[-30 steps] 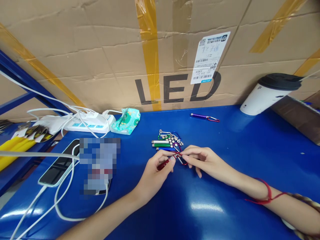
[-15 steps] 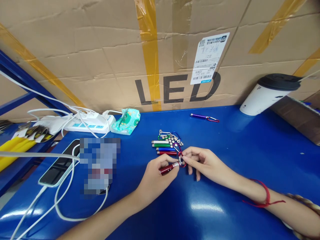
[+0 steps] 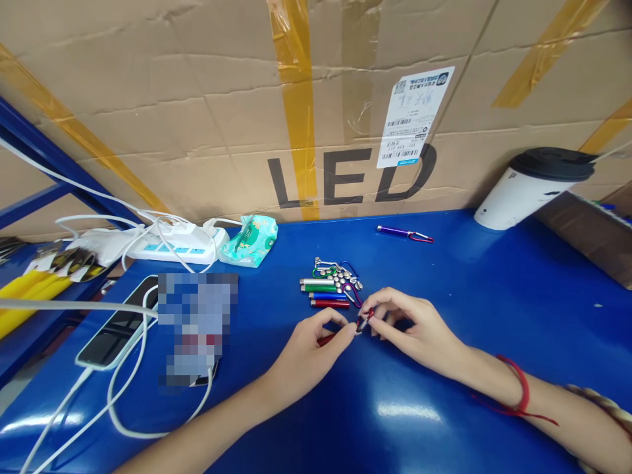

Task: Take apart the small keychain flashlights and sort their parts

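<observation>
My left hand (image 3: 309, 345) grips a dark red tube (image 3: 324, 340), mostly hidden by the fingers. My right hand (image 3: 412, 329) pinches a small red carabiner (image 3: 368, 317) at the tube's end, close to my left fingertips. Just behind the hands lie a silver tube (image 3: 316, 282), a green tube (image 3: 318, 288), a blue tube (image 3: 327, 296) and another red tube (image 3: 330, 304), side by side. Several round silver pieces (image 3: 340, 278) and a purple carabiner (image 3: 351, 294) are beside them. Farther back rests a purple tube (image 3: 394, 230) with a red carabiner attached.
A large cardboard box (image 3: 222, 131) stands behind the blue table (image 3: 395, 441). At left are a power strip (image 3: 168, 250), a phone (image 3: 118, 322), white cables and a green packet (image 3: 251, 241). A lidded cup (image 3: 523, 191) stands at the back right.
The red carabiner has turned between my right fingers. My left fingers now cover more of the red tube, and my right hand has shifted slightly right.
</observation>
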{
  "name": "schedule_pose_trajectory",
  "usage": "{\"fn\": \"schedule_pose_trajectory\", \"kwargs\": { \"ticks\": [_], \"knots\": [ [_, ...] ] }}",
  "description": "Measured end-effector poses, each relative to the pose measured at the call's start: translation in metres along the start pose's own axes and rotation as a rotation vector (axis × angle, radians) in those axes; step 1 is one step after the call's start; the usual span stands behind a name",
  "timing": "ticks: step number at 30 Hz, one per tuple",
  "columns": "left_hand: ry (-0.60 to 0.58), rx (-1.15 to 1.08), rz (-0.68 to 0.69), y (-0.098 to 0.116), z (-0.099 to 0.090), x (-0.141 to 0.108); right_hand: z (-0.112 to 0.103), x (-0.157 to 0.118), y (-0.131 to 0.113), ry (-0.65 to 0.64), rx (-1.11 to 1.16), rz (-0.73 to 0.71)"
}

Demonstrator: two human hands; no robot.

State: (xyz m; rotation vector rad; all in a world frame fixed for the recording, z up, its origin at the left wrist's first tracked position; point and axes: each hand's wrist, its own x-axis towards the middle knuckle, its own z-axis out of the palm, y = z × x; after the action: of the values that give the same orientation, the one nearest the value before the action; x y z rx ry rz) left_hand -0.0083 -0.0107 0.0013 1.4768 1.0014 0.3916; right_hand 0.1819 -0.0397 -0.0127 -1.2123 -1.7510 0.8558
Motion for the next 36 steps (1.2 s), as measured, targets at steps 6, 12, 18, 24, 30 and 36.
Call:
{"fn": "schedule_pose_trajectory", "kwargs": {
  "ticks": [6, 12, 18, 24, 30, 36],
  "knots": [
    [-0.038, 0.031, -0.003, 0.0019, 0.0004, 0.0009, -0.0013, -0.0039, 0.0023, 0.060, -0.036, -0.077],
    [-0.095, -0.026, -0.039, 0.0012, -0.0013, -0.0008, -0.0026, -0.0021, 0.0029, 0.058, -0.036, 0.007],
    [-0.109, -0.089, -0.038, 0.0031, -0.0011, 0.0001, -0.0033, -0.0006, 0.0036, -0.039, -0.024, -0.028],
    [-0.053, -0.132, -0.040, 0.0012, -0.0007, 0.0011, -0.0027, 0.0003, 0.0000, -0.076, -0.055, -0.028],
    [-0.013, -0.087, -0.021, -0.0016, 0.0012, -0.0003, 0.0014, 0.0009, 0.0007, -0.147, -0.074, 0.028],
    [0.005, 0.042, 0.020, 0.0034, 0.0025, -0.0023, 0.0025, -0.0006, 0.0025, -0.146, -0.181, 0.043]
  ]
}}
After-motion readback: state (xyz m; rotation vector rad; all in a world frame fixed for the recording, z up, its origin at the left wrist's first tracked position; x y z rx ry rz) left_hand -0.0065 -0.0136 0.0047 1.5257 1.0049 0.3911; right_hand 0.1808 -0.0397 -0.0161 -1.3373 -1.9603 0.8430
